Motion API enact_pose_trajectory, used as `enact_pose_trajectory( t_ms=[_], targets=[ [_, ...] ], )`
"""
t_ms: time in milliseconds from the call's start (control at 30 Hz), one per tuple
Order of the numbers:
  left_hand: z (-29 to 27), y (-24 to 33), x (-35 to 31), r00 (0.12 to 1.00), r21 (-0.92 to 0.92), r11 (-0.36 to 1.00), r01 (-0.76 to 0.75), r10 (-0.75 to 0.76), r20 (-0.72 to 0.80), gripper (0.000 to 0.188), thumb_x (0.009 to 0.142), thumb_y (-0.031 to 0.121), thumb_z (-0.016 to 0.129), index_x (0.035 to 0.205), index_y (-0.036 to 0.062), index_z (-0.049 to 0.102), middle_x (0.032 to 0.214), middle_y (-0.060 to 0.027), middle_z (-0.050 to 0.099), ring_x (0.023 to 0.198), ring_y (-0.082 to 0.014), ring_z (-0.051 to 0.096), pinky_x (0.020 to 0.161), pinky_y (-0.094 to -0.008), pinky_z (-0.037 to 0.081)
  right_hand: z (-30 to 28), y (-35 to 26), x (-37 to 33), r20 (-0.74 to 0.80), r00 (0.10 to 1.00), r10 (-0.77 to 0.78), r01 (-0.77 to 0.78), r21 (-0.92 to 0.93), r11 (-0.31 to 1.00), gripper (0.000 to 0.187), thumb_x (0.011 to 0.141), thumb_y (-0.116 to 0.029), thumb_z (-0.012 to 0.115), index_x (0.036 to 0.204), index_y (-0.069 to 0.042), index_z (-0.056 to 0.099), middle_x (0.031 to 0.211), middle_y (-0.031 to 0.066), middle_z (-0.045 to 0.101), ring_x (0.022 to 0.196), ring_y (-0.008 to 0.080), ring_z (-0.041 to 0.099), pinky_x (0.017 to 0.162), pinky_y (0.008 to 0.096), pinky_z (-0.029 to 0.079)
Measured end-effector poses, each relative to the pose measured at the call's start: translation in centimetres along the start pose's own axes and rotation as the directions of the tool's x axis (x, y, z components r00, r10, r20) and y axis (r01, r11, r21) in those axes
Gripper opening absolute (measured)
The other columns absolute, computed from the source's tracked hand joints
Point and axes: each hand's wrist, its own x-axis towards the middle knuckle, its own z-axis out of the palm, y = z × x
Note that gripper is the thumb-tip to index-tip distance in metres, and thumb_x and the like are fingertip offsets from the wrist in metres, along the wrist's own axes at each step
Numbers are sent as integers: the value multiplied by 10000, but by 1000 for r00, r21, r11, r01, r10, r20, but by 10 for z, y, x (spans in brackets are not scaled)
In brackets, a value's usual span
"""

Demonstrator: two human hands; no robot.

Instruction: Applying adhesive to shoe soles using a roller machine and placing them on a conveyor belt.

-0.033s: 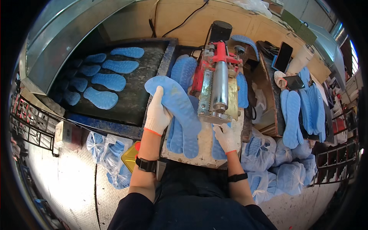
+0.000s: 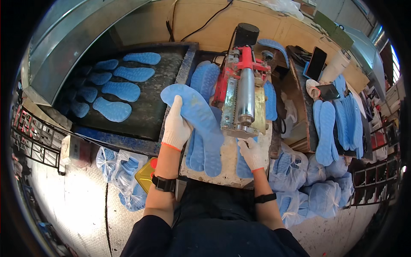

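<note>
The fingers of my left hand (image 2: 176,126) were clamped on a blue insole (image 2: 201,115), its lower end over the pale bench (image 2: 230,172); my right hand (image 2: 253,155) was at another insole (image 2: 244,168) before the roller machine (image 2: 245,96), its grip impossible to tell. Nothing had visibly shifted since the instant before, so the work stood unadvanced
</note>
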Motion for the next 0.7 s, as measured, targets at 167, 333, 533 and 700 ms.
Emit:
enact_pose_trajectory(
  t_ms=[167,333,533,700],
  targets=[
    [31,-1,-3,999,-141,990,13,-5,51,471,1030,431,529,1304,47,525,1314,-103,598,1202,-277,582,1035,-464,479,1,1,0,-7,1000,-7,7,-4,1000,200,915,-213,644,964,-21,675,721,112,639,648,215,628,620,343,481],
    [49,-19,-19,980,-229,962,147,-110,169,477,1036,431,512,1323,51,507,1342,-96,575,1259,-266,535,1070,-455,442,5,10,4,-26,1000,8,-8,-8,1000,203,914,-212,646,972,-20,675,737,123,640,661,230,629,631,345,483],
    [44,-35,-26,988,15,1000,-13,11,157,322,1031,183,504,1310,22,497,1319,-97,559,1197,-250,565,1028,-428,466,4,11,2,6,999,51,-52,57,997,202,908,-212,648,960,-19,681,736,127,642,659,230,631,638,350,488],
    [55,-37,-39,986,153,976,-157,145,89,299,1007,119,494,1284,6,512,1275,-104,580,1166,-236,586,1008,-397,471,6,11,6,-33,997,-63,62,-25,998,217,904,-225,654,953,-16,689,749,128,659,675,235,646,643,352,493]
  ],
)
